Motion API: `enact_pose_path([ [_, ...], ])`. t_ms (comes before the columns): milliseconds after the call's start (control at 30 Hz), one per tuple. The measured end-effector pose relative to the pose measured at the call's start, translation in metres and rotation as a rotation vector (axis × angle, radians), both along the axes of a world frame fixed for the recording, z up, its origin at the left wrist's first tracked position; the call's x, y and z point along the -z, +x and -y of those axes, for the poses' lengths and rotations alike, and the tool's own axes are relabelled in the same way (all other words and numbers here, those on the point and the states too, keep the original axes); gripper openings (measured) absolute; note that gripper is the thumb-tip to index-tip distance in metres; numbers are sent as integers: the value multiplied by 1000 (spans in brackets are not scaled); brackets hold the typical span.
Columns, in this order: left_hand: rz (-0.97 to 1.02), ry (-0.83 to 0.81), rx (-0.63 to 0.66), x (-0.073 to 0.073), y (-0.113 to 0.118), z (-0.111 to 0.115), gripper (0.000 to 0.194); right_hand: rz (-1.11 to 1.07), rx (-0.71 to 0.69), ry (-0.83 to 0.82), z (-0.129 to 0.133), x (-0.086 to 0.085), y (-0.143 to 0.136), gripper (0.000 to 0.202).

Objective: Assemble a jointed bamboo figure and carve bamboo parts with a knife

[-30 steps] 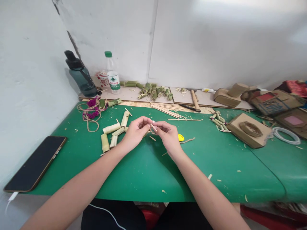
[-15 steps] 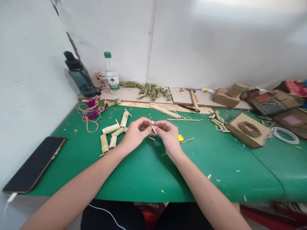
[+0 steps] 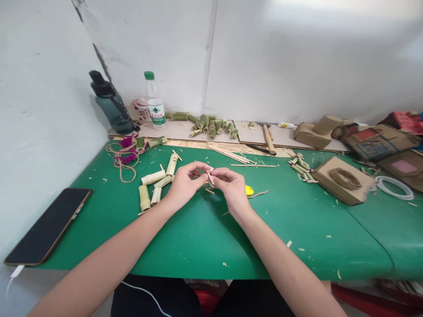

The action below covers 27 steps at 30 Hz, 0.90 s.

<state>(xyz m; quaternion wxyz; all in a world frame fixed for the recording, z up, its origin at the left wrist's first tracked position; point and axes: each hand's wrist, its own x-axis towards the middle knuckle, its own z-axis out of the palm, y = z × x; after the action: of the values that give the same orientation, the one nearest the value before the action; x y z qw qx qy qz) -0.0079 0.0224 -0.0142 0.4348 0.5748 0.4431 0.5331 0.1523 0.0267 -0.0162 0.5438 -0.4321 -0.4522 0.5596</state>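
Above the middle of the green table, my left hand (image 3: 187, 182) and my right hand (image 3: 230, 185) meet at the fingertips. Both pinch a short, thin wooden stick (image 3: 210, 177) and a small pale bit at its upper end; the fingers partly hide them. Just left of my left hand lie several cut bamboo pieces (image 3: 153, 177), one with a face drawn on it (image 3: 172, 164). A yellow object (image 3: 249, 190) shows partly behind my right hand, with a piece of twine (image 3: 258, 194) beside it.
Thin sticks (image 3: 231, 154), green bamboo pieces (image 3: 213, 126) and a hammer (image 3: 268, 138) lie at the back. Two bottles (image 3: 114, 110) (image 3: 156, 112) stand back left, with purple cord (image 3: 125, 154) in front. A phone (image 3: 48, 226) is at left, cardboard pieces (image 3: 343, 180) at right.
The stick between my fingertips has tilted more upright. My fingers have shifted slightly around it, while both hands stay in nearly the same place.
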Motion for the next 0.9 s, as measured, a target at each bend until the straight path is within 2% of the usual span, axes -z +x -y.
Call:
enact_pose_path([
  [300, 19, -47, -2, 1, 0, 0, 29, 38, -1, 116, -1, 2, 1, 21],
  [700, -84, -6, 0, 0, -2, 1, 30, 97, -81, 168, -4, 1, 5, 21],
  [900, -127, -1, 43, -5, -3, 2, 28, 160, -104, 183, -8, 1, 9, 20],
])
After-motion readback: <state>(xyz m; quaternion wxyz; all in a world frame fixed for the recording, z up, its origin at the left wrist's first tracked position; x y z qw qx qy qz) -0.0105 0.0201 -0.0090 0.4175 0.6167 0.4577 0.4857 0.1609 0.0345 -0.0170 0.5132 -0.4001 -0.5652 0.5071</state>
